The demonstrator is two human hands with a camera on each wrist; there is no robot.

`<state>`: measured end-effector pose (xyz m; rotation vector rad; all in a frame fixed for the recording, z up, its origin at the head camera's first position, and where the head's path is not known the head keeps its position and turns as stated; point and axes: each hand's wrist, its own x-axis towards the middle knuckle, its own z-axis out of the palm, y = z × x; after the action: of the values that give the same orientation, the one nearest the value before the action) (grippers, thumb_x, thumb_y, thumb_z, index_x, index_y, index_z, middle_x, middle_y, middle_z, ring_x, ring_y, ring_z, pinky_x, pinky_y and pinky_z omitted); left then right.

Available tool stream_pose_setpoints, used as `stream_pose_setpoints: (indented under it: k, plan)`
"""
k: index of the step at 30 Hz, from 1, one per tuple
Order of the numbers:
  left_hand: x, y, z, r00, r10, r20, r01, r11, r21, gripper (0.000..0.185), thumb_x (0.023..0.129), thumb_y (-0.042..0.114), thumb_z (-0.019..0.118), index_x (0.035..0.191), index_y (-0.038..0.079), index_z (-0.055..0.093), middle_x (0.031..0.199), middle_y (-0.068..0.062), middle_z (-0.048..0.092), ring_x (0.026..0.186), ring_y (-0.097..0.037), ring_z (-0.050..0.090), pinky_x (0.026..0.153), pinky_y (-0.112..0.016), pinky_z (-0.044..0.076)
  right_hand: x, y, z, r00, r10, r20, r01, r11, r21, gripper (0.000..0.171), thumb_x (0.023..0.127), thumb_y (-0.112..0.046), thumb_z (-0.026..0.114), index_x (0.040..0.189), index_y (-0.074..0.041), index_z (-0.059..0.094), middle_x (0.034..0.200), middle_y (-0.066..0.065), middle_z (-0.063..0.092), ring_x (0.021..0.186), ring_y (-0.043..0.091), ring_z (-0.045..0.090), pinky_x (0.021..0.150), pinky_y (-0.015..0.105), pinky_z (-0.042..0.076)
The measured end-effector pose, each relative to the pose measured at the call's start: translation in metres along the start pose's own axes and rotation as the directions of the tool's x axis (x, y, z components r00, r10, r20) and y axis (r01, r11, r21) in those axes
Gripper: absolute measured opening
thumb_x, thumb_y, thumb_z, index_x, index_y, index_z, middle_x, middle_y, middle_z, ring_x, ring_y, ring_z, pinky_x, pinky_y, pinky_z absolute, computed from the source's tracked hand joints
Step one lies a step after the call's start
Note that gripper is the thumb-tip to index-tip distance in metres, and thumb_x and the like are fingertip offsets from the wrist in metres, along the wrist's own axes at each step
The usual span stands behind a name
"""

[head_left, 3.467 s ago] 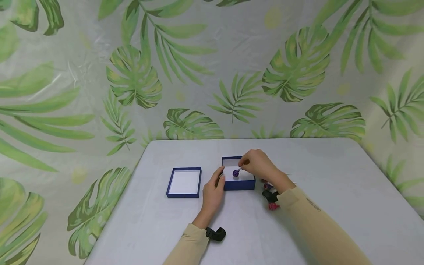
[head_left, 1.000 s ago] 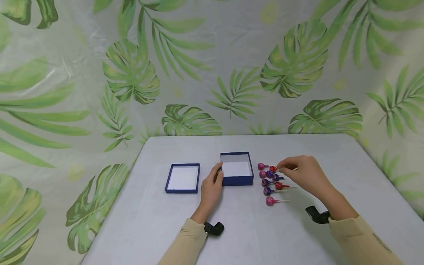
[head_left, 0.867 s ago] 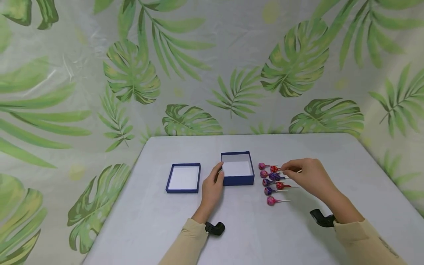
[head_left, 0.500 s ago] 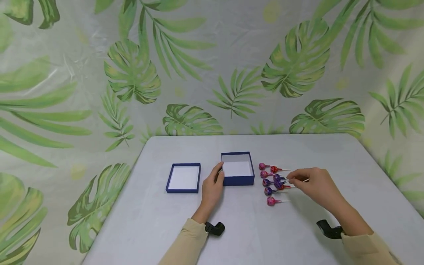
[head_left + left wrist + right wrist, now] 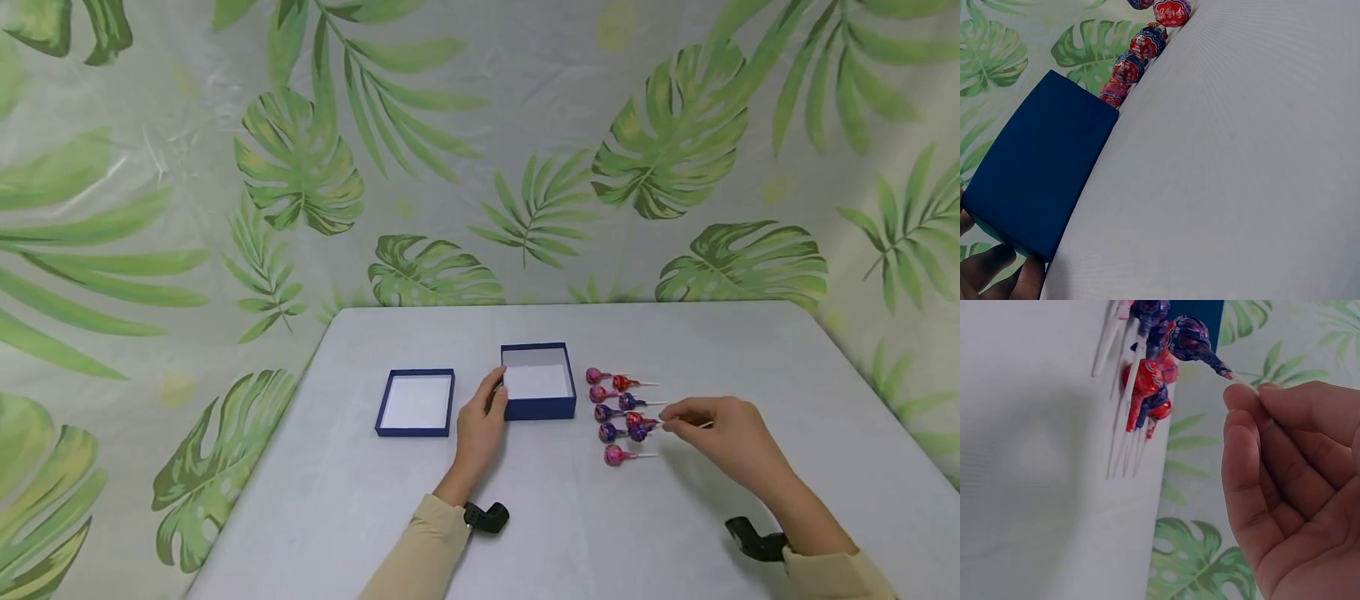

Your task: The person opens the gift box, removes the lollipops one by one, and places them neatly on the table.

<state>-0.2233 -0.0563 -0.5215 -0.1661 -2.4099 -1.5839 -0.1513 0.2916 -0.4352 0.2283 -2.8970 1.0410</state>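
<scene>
My left hand (image 5: 480, 429) holds the left side of an open blue box (image 5: 540, 408) with a white inside, fingertips at its wall. In the left wrist view the fingers (image 5: 1027, 281) lie against the box's end. My right hand (image 5: 731, 432) pinches a purple-wrapped lollipop (image 5: 1188, 339) by its white stick, between thumb and index finger. In the head view, that lollipop (image 5: 639, 433) hangs over the front part of the lollipop group, just below a red lollipop (image 5: 633, 418). Nothing lies on the box's visible floor.
Several pink, red and purple lollipops (image 5: 613, 455) lie in two columns right of the box, sticks pointing right. A shallow blue-rimmed lid (image 5: 415, 432) lies left of the box on the white table (image 5: 300, 517). Behind hangs a leaf-patterned sheet (image 5: 435, 167).
The right hand has lifted the purple lollipop out of the box, carried it right over the lollipops, then moved it nearer the person along the group. The left hand has stayed at the box.
</scene>
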Motion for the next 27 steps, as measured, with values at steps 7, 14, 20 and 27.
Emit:
stream_pose_setpoints:
  k: [7, 14, 20, 27]
  plan:
    - [0.000, 0.001, -0.001, 1.000, 0.005, 0.000, -0.005, 1.000, -0.002, 0.041, 0.105, 0.035, 0.051, 0.146, 0.029, 0.056, 0.144, 0.006, 0.056, 0.133, -0.014, 0.050, 0.107, -0.042, 0.044, -0.002, 0.009, 0.007, 1.000, 0.020, 0.009, -0.020, 1.000, 0.008, 0.012, 0.096, -0.028, 0.071, 0.103, -0.024, 0.079, 0.094, -0.006, 0.075, 0.086, 0.016, 0.067, 0.063, 0.031, 0.051]
    - [0.000, 0.001, -0.002, 1.000, 0.007, 0.006, -0.007, 1.000, -0.006, 0.041, 0.105, 0.036, 0.051, 0.146, 0.032, 0.055, 0.144, 0.007, 0.055, 0.133, -0.014, 0.050, 0.108, -0.042, 0.044, -0.003, 0.013, 0.013, 0.999, 0.036, 0.012, -0.037, 0.999, 0.026, 0.011, 0.095, -0.024, 0.072, 0.103, -0.022, 0.080, 0.095, -0.008, 0.075, 0.088, 0.017, 0.068, 0.066, 0.032, 0.052]
    - [0.000, 0.001, -0.001, 1.000, 0.007, -0.002, -0.007, 1.000, -0.002, 0.040, 0.105, 0.036, 0.051, 0.145, 0.033, 0.055, 0.143, 0.007, 0.056, 0.132, -0.014, 0.050, 0.107, -0.042, 0.044, -0.002, 0.017, 0.016, 0.999, 0.033, 0.014, -0.033, 0.999, 0.030, 0.011, 0.094, -0.022, 0.072, 0.103, -0.021, 0.080, 0.094, -0.009, 0.075, 0.089, 0.017, 0.068, 0.068, 0.033, 0.053]
    - [0.000, 0.000, 0.000, 1.000, 0.004, -0.004, -0.004, 1.000, 0.002, 0.040, 0.105, 0.037, 0.051, 0.144, 0.034, 0.056, 0.143, 0.008, 0.056, 0.132, -0.013, 0.051, 0.108, -0.041, 0.044, -0.002, 0.020, 0.017, 0.999, 0.037, 0.017, -0.038, 0.999, 0.028, 0.011, 0.094, -0.021, 0.073, 0.103, -0.020, 0.080, 0.094, -0.008, 0.075, 0.093, 0.020, 0.069, 0.072, 0.036, 0.054]
